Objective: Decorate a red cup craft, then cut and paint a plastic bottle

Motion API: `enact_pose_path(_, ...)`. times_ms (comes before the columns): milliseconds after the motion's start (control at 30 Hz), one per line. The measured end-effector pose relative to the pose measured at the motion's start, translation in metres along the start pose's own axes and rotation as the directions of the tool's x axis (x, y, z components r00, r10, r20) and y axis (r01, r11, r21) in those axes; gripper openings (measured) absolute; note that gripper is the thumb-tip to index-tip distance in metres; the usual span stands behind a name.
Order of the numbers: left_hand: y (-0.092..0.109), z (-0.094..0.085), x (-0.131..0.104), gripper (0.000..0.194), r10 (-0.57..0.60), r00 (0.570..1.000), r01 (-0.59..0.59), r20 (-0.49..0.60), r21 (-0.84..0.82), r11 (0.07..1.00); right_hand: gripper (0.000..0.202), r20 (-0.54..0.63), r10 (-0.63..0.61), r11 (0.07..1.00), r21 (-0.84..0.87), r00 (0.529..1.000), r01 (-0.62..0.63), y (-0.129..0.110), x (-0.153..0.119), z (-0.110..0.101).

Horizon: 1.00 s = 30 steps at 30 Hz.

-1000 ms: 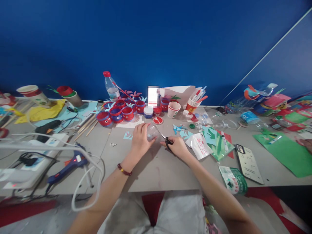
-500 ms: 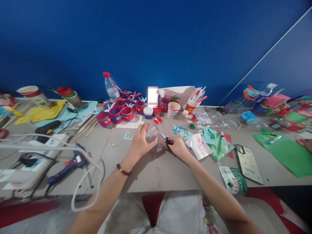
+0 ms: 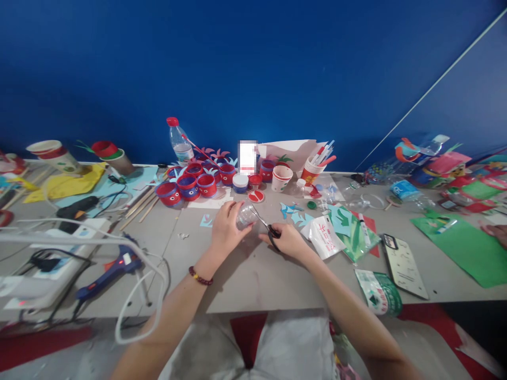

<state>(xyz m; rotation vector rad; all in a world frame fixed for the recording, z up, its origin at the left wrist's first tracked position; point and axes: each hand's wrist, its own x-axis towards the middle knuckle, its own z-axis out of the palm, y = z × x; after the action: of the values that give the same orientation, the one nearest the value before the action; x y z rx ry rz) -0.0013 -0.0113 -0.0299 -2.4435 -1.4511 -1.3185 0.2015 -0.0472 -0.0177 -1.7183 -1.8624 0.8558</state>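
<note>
A clear plastic bottle piece [image 3: 246, 215] is held by my left hand [image 3: 228, 227], its fingers and thumb round the left side. My right hand [image 3: 290, 240] is closed on black-handled scissors [image 3: 274, 233], whose blades point up and left to the right edge of the plastic. Just behind the plastic lies a red and white disc [image 3: 256, 196]. Blue paper cutouts [image 3: 301, 217] are on the table to the right, beside a white packet [image 3: 325, 236].
Decorated red and blue rings [image 3: 188, 187] stand behind my left hand. A glue gun [image 3: 109, 272], white cable [image 3: 160, 295] and power strip [image 3: 51, 279] lie left. At right are a phone [image 3: 404, 266], green paper [image 3: 463, 250] and another person's hand [image 3: 495, 230].
The plastic piece and my left hand have shifted slightly left. The scissors' blades look a little closer to its edge, and my right hand has barely moved.
</note>
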Motion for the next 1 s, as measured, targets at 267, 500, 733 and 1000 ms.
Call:
enact_pose_path(267, 0.0, 0.0, 0.0, 0.054, 0.032, 0.999, -0.033, -0.007, -0.014, 0.999, 0.045, 0.036, -0.029, 0.995, 0.094, 0.999, 0.025, 0.0, 0.0, 0.0)
enact_pose_path(500, -0.002, 0.003, -0.001, 0.053, 0.038, 0.999, -0.037, -0.03, 0.04, 0.999, 0.046, 0.023, -0.011, 0.995, 0.098, 1.0, 0.009, 0.0, -0.001, -0.001)
enact_pose_path(733, -0.002, 0.003, -0.001, 0.053, 0.045, 0.997, -0.04, -0.07, 0.075, 0.996, 0.046, 0.038, 0.041, 0.985, 0.164, 0.998, -0.047, 0.0, -0.001, 0.003)
enact_pose_path(1000, 0.008, -0.002, 0.0, 0.058, -0.218, 0.975, 0.215, -0.034, -0.08, 0.973, 0.042, 0.095, 0.15, 0.894, 0.412, 0.984, -0.176, -0.004, -0.003, 0.008)
